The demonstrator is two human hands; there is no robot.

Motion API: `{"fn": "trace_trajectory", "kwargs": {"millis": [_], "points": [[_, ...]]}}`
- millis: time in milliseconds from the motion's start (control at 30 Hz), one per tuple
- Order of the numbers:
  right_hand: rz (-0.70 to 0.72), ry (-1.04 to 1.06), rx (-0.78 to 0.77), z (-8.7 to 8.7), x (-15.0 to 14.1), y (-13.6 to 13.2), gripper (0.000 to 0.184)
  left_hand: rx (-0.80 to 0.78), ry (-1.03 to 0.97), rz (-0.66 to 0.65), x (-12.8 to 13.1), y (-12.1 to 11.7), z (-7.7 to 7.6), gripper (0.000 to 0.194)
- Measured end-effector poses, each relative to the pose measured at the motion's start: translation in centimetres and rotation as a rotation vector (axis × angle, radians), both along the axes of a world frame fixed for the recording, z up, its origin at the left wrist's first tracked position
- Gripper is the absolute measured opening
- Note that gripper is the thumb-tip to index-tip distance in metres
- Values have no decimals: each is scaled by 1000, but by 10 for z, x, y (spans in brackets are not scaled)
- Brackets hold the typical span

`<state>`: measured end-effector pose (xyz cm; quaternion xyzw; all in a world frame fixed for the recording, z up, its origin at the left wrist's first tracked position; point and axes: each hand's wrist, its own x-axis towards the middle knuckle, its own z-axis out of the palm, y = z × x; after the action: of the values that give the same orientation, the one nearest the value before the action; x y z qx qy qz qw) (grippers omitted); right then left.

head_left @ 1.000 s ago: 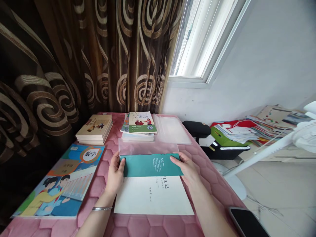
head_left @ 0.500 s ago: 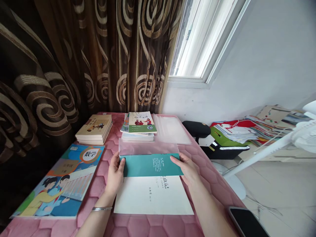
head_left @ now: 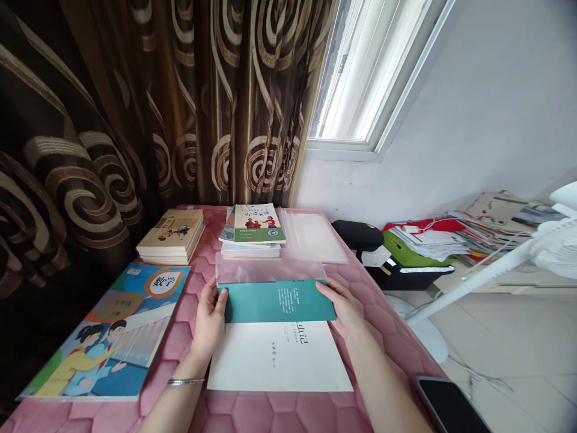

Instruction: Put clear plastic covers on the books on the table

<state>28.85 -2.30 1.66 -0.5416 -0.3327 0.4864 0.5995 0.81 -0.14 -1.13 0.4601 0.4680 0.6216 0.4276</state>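
A white-covered book lies flat on the pink quilted table cover, with a teal band across its upper part. A clear plastic sleeve extends beyond the book's far edge. My left hand grips the band's left end, and a metal bangle circles that wrist. My right hand holds the band's right end, its fingers resting on the teal surface. The book's far end is hidden beneath the band and plastic.
A maths textbook lies at the left, with a book stack and green-covered books at the back. Clear plastic sheets lie back right. A phone sits at the right corner, beyond which are a fan and piled papers.
My right hand has shifted slightly rightward along the teal band. My left hand and the book stay almost where they were.
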Motion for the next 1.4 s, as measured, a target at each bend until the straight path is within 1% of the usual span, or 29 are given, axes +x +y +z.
{"fn": "trace_trajectory", "kwargs": {"millis": [133, 467, 767, 933, 1000, 1100, 1200, 1267, 1400], "points": [[-44, -2, 2, -4, 3, 2, 37, -9, 3, 4, 0, -1, 1, 62], [-27, -6, 37, -7, 3, 3, 36, -9, 16, 17, -1, -1, -1, 62], [23, -7, 56, -7, 4, 3, 28, -4, 21, 26, -1, 0, -2, 61], [14, -33, 48, -8, 5, 4, 31, 1, 11, 35, 0, 2, -3, 59], [37, -64, 58, -5, 8, 2, 31, 8, 0, 27, 0, 3, -3, 58], [123, -116, 77, 1, 11, -2, 29, 25, -15, 18, 2, 4, -3, 56], [175, -174, 50, 5, 12, -8, 31, 16, -21, 19, 3, 3, -1, 54], [160, -200, 21, 4, 10, -11, 34, 12, -17, 1, 3, 2, 1, 53], [66, -229, 22, -4, 5, -11, 35, -15, -13, -9, 2, -1, 5, 49]]}}
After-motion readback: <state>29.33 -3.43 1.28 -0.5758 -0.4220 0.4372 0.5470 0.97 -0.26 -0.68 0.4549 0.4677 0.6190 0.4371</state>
